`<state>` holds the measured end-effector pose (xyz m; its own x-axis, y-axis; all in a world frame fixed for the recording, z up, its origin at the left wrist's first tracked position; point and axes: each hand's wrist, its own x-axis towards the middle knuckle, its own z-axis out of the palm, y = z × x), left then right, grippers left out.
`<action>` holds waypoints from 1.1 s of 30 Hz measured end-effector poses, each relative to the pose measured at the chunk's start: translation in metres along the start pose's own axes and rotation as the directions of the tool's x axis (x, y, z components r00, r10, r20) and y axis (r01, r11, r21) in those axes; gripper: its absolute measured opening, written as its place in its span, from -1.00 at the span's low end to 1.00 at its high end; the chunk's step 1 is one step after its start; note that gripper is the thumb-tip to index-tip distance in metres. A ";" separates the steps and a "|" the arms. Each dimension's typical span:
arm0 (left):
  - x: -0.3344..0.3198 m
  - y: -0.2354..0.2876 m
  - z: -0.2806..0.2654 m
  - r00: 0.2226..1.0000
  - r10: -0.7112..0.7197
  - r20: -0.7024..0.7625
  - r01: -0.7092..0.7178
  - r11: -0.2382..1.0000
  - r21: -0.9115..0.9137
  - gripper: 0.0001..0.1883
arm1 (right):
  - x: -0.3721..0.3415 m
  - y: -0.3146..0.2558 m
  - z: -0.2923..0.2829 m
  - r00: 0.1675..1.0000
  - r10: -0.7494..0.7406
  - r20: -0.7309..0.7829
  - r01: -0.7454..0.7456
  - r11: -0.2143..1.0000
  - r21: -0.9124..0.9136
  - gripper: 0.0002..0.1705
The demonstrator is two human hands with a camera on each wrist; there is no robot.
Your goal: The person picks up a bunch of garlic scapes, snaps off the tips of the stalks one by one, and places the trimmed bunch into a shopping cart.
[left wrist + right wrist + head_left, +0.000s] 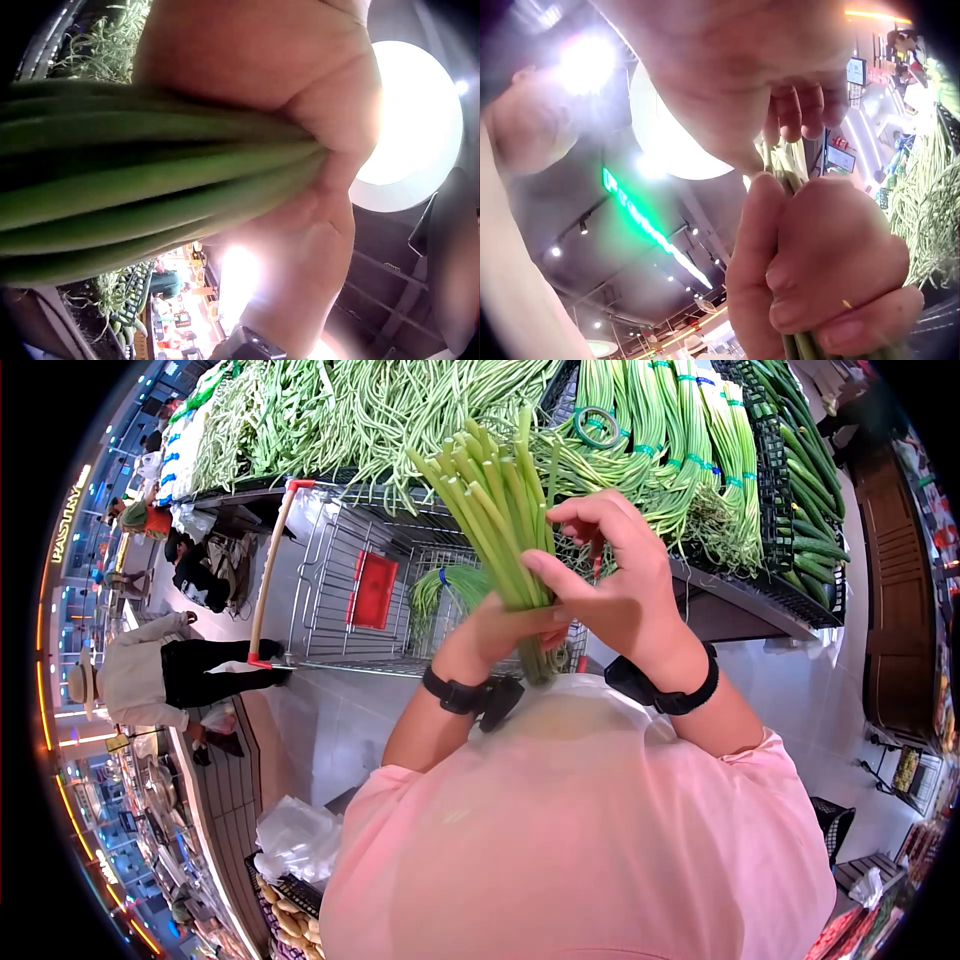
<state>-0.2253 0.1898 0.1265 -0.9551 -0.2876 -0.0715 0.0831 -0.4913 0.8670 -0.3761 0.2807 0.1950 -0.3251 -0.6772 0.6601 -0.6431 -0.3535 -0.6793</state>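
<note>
A bunch of garlic scapes (pixel 487 510) stands tilted before my chest, its pale cut ends upward in the head view. My left hand (pixel 497 630) grips it round the lower part, fingers and thumb curled about the stems. Seen from the left wrist, the thick green stems (pixel 150 180) run out of the fist. My right hand (pixel 630 575) is raised just right of the bunch, thumb and forefinger spread apart beside the stems. In the right wrist view its bent fingers (pixel 810 112) hang above the left fist (pixel 840 262), with nothing held in them.
Behind the bunch is a shopping cart (pixel 330 570) with a tied green bundle (pixel 455 588) inside. The stall beyond bears long beans (pixel 370 420), tape-bound stems (pixel 690 420), a green ring-shaped roll (pixel 597 428) and cucumbers (pixel 812 490). A person in a hat (pixel 135 670) is at the left.
</note>
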 end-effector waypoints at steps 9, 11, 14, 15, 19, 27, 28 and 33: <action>0.003 -0.007 0.013 0.998 0.066 0.012 -0.067 0.988 0.140 -0.68 | -0.019 -0.008 -0.013 0.958 0.273 0.084 -0.283 0.945 0.161 -0.70; 0.003 -0.003 0.025 0.997 0.070 0.020 -0.072 0.990 0.122 -0.68 | -0.024 -0.009 -0.016 0.919 0.379 0.105 -0.393 0.886 0.247 -0.70; 0.006 -0.014 0.017 0.992 0.018 0.123 -0.023 0.999 0.044 -0.66 | -0.035 -0.010 -0.020 0.877 0.459 0.141 -0.480 0.833 0.275 -0.74; 0.005 -0.018 0.015 0.991 0.007 0.134 -0.014 0.999 0.048 -0.67 | -0.035 -0.011 -0.023 0.899 0.420 0.124 -0.438 0.858 0.268 -0.76; -0.001 -0.034 0.010 0.987 -0.079 0.139 0.074 0.996 0.046 -0.71 | -0.028 -0.018 -0.034 0.962 0.271 0.030 -0.272 0.945 0.182 -0.81; -0.009 -0.031 0.016 0.991 -0.057 0.121 0.058 0.998 -0.006 -0.77 | -0.013 -0.028 -0.033 0.982 0.186 -0.038 -0.182 0.979 0.088 -0.72; -0.011 -0.030 0.017 0.993 -0.058 0.104 0.058 0.998 0.008 -0.78 | -0.013 -0.027 -0.029 0.980 0.193 -0.043 -0.189 0.977 0.096 -0.71; -0.023 -0.023 0.013 0.993 -0.044 0.105 0.046 0.999 -0.018 -0.81 | -0.015 -0.023 -0.007 0.990 0.111 -0.089 -0.102 0.990 0.099 -0.70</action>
<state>-0.2092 0.2181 0.1143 -0.9825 -0.1774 -0.0573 0.0438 -0.5187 0.8538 -0.3613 0.3040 0.2030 -0.4548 -0.6518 0.6069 -0.5346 -0.3452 -0.7714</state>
